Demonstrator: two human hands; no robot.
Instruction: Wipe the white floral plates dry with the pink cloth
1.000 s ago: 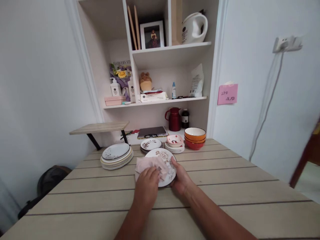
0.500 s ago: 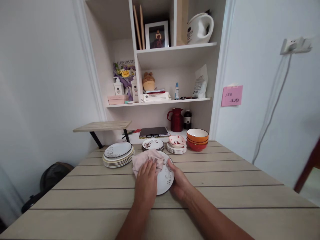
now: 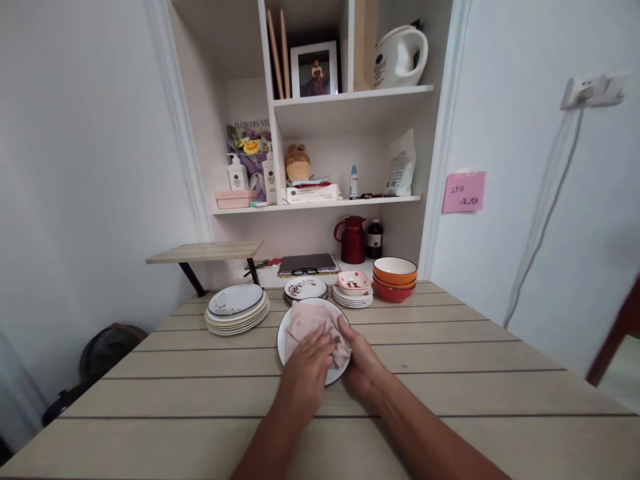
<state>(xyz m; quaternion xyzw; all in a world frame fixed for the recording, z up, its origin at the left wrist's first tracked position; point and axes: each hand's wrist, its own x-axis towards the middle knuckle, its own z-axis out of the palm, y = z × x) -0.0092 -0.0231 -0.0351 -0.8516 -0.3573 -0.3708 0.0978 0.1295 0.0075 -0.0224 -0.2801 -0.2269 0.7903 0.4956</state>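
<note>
Head view: plate (image 3: 282,337) is just below ctr of frame, over the table (image 3: 450,400); can't tell if its lower edge rests on the wood. R hand (image 3: 364,363) is closed on its right rim, thumb on top, fingers hidden underneath. L hand (image 3: 306,370) is mostly open, fingers near straight, laid on the cloth (image 3: 306,327), which covers most of the plate; can't see if it pinches a fold.

Risks, my guess: plate could slip or tip if L hand presses hard on the far side, b/c only R hand has the rim. Cloth could bunch & slide off. A shove fwd could knock the mid stack (image 3: 306,289), which sits close behind.

Counts: 2 hands, 1 plate in hand, 1 cloth. L stack (image 3: 237,310), mid-left: several plates, approx 5–6, edges blur. Mid stack: a few, no exact no. Small plates (image 3: 353,300), right of ctr: approx 4–5, w/ 1 dish (image 3: 354,283) on top. Bowls (image 3: 395,279), further right: 3, i.e. 2 orange, 1 red.
</note>
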